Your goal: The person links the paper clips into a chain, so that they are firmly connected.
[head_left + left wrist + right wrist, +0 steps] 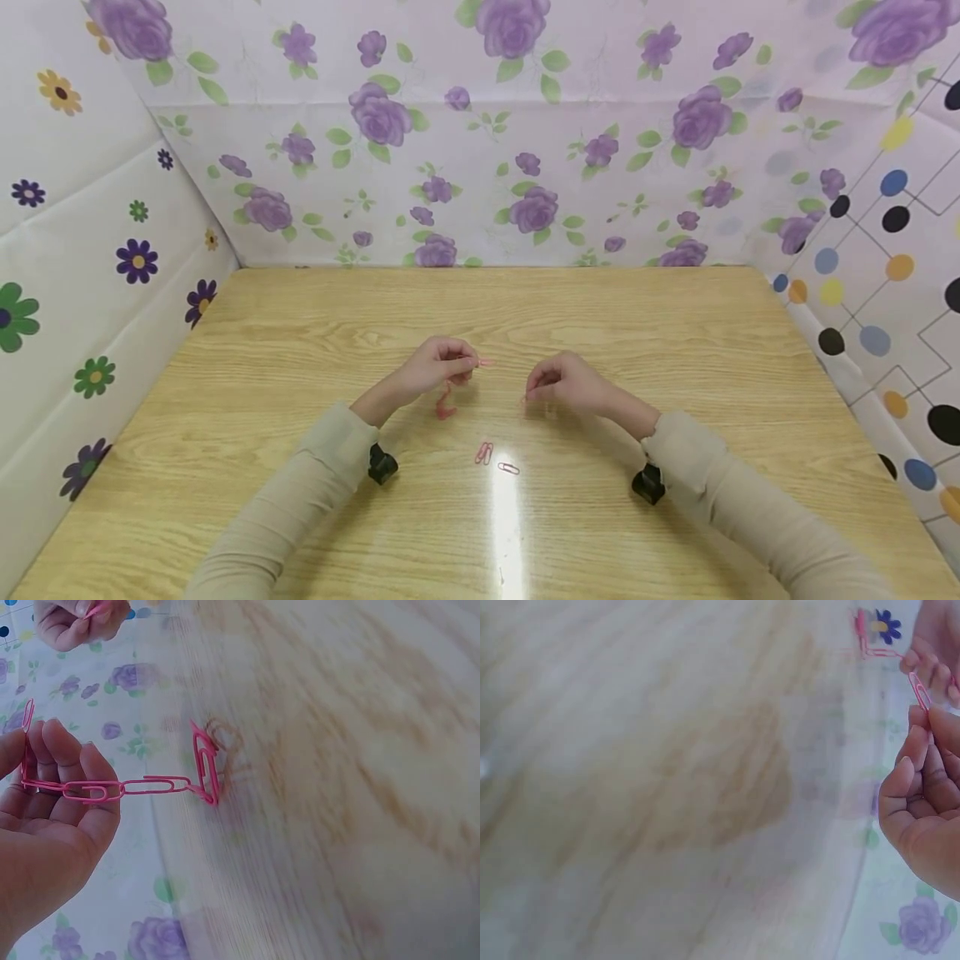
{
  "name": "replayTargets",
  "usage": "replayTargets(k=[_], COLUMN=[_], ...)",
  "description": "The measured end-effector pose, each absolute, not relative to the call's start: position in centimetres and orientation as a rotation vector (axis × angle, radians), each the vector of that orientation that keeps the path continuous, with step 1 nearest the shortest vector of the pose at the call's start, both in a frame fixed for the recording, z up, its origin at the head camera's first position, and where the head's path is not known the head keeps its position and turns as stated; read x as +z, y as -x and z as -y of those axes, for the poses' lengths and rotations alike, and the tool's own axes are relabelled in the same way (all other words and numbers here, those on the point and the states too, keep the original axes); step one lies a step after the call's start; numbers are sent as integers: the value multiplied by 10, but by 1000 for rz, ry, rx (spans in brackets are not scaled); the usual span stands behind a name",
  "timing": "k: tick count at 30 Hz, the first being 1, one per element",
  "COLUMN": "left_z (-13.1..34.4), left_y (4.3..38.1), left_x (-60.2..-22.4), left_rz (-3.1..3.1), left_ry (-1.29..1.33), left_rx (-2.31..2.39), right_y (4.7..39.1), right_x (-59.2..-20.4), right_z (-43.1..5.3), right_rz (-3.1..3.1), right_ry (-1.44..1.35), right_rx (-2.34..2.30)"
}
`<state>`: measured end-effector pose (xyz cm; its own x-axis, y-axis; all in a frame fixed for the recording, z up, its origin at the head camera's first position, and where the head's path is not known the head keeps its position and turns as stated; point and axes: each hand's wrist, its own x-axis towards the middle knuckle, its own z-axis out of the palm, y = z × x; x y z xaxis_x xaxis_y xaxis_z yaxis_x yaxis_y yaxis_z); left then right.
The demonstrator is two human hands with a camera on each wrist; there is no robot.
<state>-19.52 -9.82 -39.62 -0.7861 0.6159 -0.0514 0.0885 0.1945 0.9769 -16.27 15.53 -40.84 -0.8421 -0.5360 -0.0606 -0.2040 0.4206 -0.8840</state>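
My left hand [437,367] pinches the end clip of a chain of pink paper clips [156,778] between thumb and fingers. That end clip sticks out past the thumb, toward the other hand. From there the chain runs across the curled fingers and hangs down, its lower links bunched at the tabletop in the left wrist view. Across a small gap, my right hand [573,385] pinches a single pink paper clip [921,691] at its fingertips, with one end of the clip showing. Both hands are held over the middle of the table.
Nearer to me on the wooden table [637,317] lie two pink paper clips [483,453] side by side and another pink paper clip [508,468] just to their right. Patterned cloth walls [480,183] enclose the back and both sides. Each wrist carries a small black camera [382,464].
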Motion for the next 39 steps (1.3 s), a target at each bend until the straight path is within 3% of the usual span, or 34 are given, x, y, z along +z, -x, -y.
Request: replayTargets(k=[8, 24, 39], left_z=[100, 94, 88], left_y=[195, 198, 201], left_x=[-396, -397, -393], left_rz=[-1972, -2036, -1979], left_ry=[-760, -601, -476], left_rx=[1670, 1644, 1757], right_y=[170, 176, 182], right_x=[-403, -389, -386], right_z=[-153, -142, -120], right_rz=[-2352, -2389, -2464], right_ry=[567, 429, 483], right_rx=[-1551, -1697, -1716])
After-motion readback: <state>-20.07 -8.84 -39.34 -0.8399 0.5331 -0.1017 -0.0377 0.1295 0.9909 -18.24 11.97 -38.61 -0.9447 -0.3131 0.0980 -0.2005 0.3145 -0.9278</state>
